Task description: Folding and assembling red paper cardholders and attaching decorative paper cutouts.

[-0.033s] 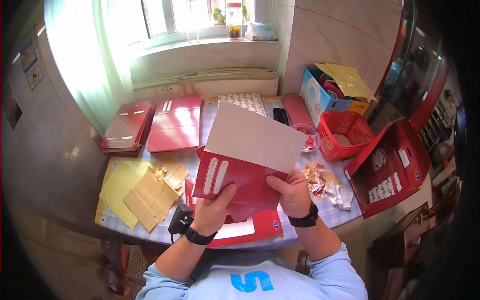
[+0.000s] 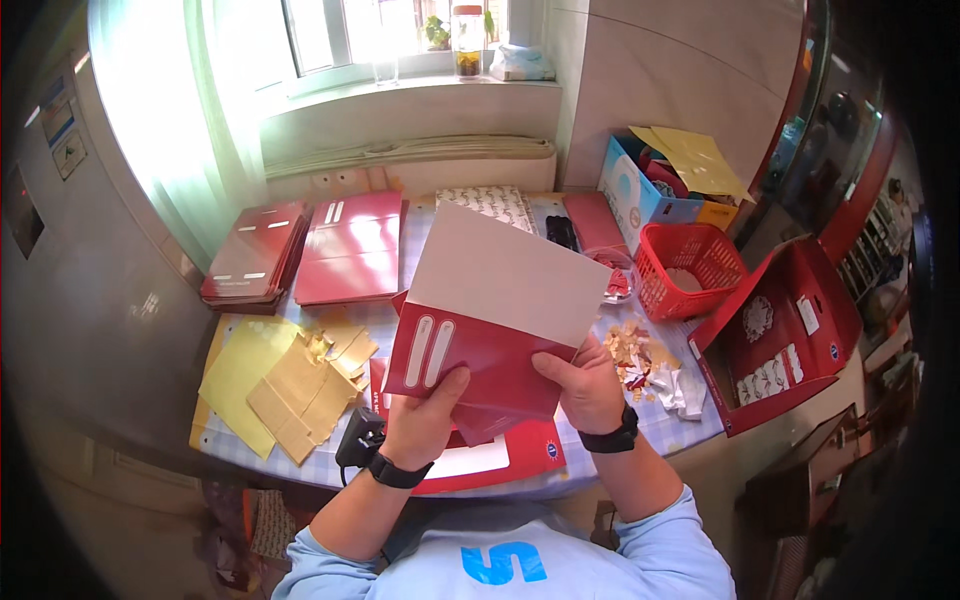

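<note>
Nothing moved: both hands' grip [image 2: 430,425] [image 2: 585,385] still pinches red folder's [image 2: 480,365] bottom edge.

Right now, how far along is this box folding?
Looks partly done: two stacks of flat red boxes lie at the table's far left. In hand: both hands, left and right, hold a red box blank, white inside showing. Left: more red blanks underneath, and scraps to clear.

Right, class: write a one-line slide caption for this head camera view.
Both hands, left and right, hold a red and white folded card above a table strewn with paper scraps.
</note>
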Motion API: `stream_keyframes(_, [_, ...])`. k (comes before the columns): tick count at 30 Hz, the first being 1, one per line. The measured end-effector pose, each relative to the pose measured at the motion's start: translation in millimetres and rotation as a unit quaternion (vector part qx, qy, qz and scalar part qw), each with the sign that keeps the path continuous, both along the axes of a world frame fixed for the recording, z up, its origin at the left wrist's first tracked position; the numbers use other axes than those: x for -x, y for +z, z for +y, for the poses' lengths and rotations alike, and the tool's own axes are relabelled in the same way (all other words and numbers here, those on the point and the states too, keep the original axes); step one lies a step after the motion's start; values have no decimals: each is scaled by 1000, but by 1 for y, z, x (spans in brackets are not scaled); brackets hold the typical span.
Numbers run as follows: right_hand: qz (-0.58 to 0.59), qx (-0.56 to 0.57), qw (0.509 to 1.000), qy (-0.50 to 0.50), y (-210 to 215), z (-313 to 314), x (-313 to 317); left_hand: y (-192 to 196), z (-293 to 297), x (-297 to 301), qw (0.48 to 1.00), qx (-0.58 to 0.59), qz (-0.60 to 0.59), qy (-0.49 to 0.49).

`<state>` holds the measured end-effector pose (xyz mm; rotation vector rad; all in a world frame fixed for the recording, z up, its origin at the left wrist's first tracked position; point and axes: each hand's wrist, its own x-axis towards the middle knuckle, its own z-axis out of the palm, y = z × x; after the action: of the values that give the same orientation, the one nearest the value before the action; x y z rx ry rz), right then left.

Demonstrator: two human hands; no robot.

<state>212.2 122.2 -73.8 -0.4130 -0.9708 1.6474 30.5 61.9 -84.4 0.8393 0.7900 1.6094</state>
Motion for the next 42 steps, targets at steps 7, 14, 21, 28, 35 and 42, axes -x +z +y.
stream_keyframes(7, [-120, -118, 986, 16, -1, 5, -24, 11, -1, 14, 981, 17, -155, -118])
stream_keyframes(14, [-389, -538, 743, -91, 35, 6, -25, 17, -1, 17, 966, 100, -224, -87])
stream_keyframes(21, [-517, -653, 523, -180, 43, -7, -27, 24, -6, 25, 965, 102, -209, -119])
stream_keyframes(28, [-506, -681, 521, -97, 34, -18, -28, 9, -14, 30, 953, 60, -232, -187])
stream_keyframes(35, [-560, -624, 544, 28, 53, -31, -21, 15, -25, 23, 980, 15, -113, -165])
stream_keyframes(42, [-386, -306, 869, -42, 26, -22, -14, 7, -24, 9, 996, -3, -62, -64])
